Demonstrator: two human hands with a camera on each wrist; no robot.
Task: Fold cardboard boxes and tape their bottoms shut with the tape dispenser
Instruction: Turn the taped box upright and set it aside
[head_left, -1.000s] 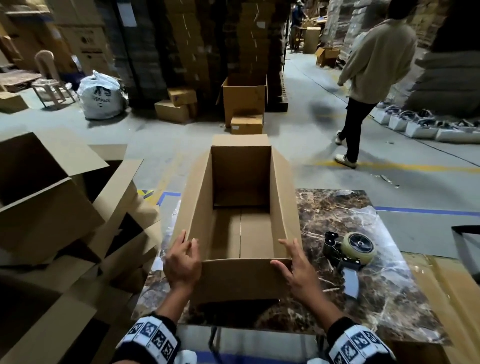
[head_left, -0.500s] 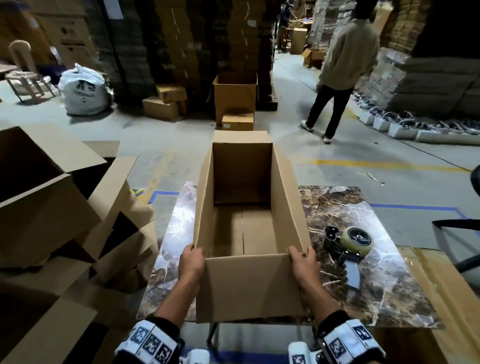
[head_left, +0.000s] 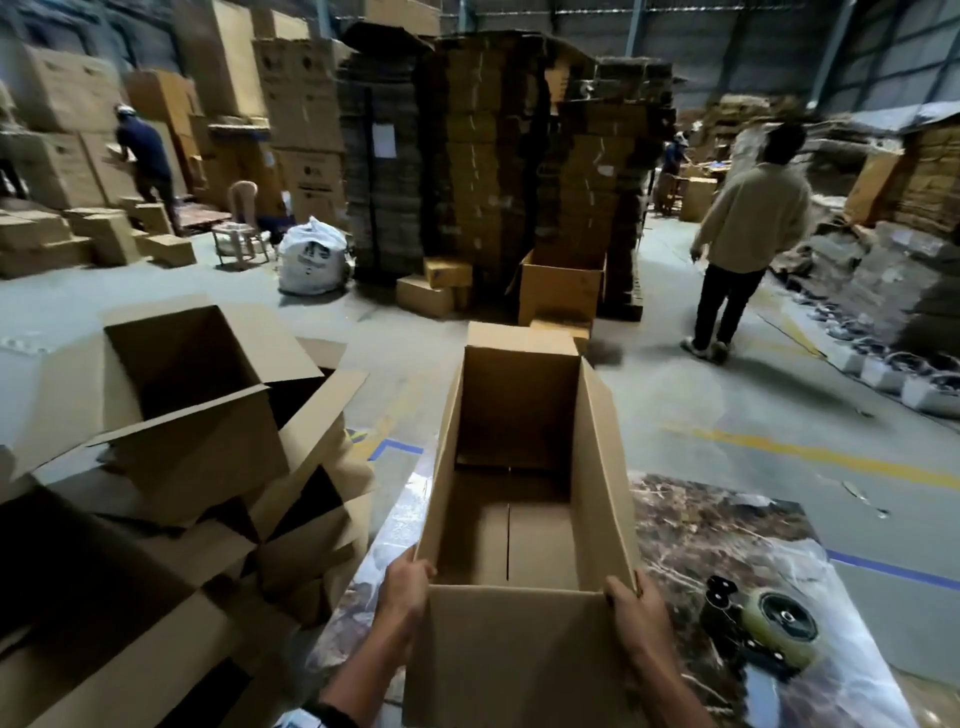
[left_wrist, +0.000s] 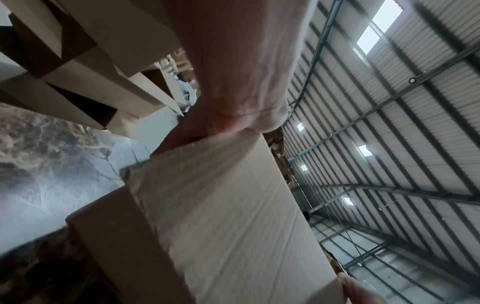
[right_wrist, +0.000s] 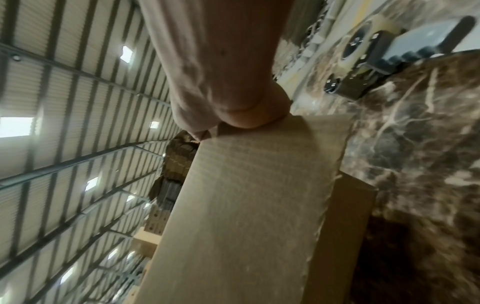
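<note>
A warehouse with a grey concrete floor (head_left: 701, 410) marked by yellow lines. Tall cardboard stacks (head_left: 498, 171) rise at twelve o'clock. Skylights (left_wrist: 376, 30) pierce the corrugated metal roof (left_wrist: 415, 123).

Box pile (head_left: 182, 467) blocks left; tape dispenser (head_left: 769, 629) sits right; marble tabletop (head_left: 717, 530) between is bare.

Bare forearms, left hand (head_left: 405, 582), right hand (head_left: 636, 610) — dark cuff with white edge at left wrist
</note>
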